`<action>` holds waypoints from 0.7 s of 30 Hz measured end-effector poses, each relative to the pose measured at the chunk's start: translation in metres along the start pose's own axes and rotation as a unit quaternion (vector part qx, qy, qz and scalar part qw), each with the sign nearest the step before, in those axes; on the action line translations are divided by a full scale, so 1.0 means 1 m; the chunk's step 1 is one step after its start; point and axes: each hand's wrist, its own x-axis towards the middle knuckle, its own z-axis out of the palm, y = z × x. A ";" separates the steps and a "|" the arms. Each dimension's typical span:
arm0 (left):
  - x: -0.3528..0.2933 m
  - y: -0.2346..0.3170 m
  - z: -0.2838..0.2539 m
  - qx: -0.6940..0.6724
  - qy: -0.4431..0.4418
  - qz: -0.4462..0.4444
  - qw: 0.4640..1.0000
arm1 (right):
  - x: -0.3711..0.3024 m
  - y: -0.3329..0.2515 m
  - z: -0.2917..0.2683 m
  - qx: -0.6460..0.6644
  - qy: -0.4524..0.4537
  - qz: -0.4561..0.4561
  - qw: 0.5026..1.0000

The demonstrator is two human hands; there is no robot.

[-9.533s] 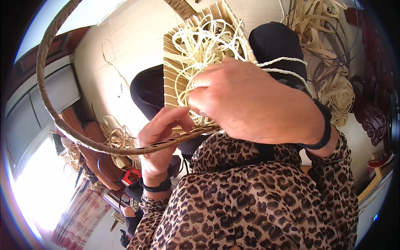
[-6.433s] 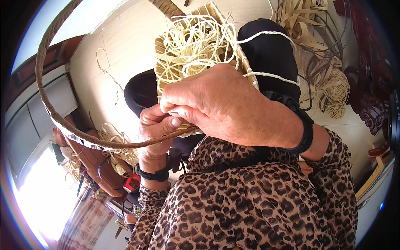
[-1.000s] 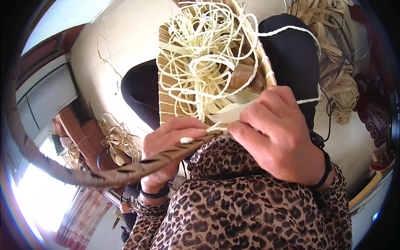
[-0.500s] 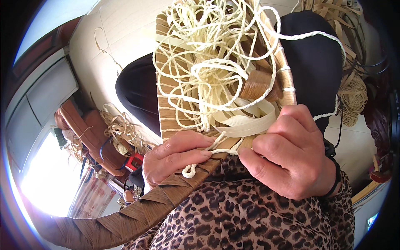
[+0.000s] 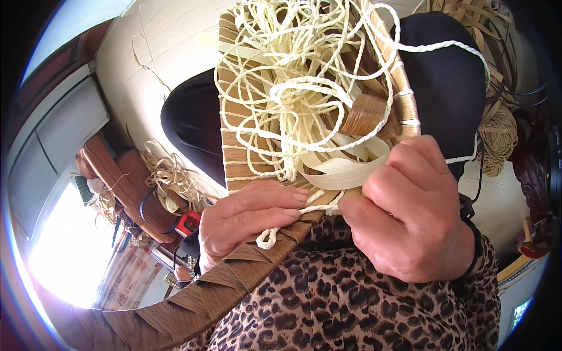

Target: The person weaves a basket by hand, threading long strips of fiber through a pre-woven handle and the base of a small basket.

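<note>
A woven brown basket [image 5: 231, 155] rests on my lap, its wrapped handle [image 5: 205, 292] curving off to the lower left. Twisted cream cord [image 5: 293, 108] lies in a tangled heap inside it, beside pale flat strips [image 5: 345, 175] and a coiled brown strip [image 5: 366, 115]. My left hand [image 5: 249, 219] is closed on the near rim where the handle joins, fingertips pressing the cord down. A small loop of cord [image 5: 267, 238] pokes out below those fingers. My right hand [image 5: 413, 216] is a tight fist at the near right corner, gripping the cord that runs between both hands; its fingertips are hidden.
My dark-clothed knees [image 5: 196, 126] flank the basket. Bundles of fibre strips [image 5: 170, 181] lie on the left by a brown seat [image 5: 126, 190] and a red tool [image 5: 188, 223]. To the right, a ball of cord [image 5: 497, 140] sits on the floor under more strips.
My right fist has shifted slightly to the right, and the cord between the hands is drawn closer to the rim. My left fingertips have slid a little to the right.
</note>
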 end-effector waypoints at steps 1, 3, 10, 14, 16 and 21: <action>0.000 0.003 0.000 -0.004 0.002 -0.010 1.000 | 0.001 -0.001 0.001 -0.001 -0.013 0.007 1.000; -0.002 0.007 -0.002 0.007 -0.008 -0.029 1.000 | 0.006 -0.004 0.004 -0.027 -0.036 0.017 0.999; 0.004 0.018 -0.005 0.006 -0.051 -0.097 0.994 | 0.019 -0.005 0.008 -0.061 -0.100 0.035 0.992; 0.006 0.009 -0.011 0.017 -0.088 -0.046 0.995 | 0.018 0.001 0.007 -0.061 -0.122 0.039 0.990; 0.004 0.007 -0.009 0.020 -0.074 -0.030 0.997 | 0.018 0.004 0.006 -0.037 -0.104 0.051 0.993; 0.005 0.004 -0.007 0.044 -0.064 -0.025 0.997 | 0.020 0.006 0.006 -0.036 -0.117 0.041 0.992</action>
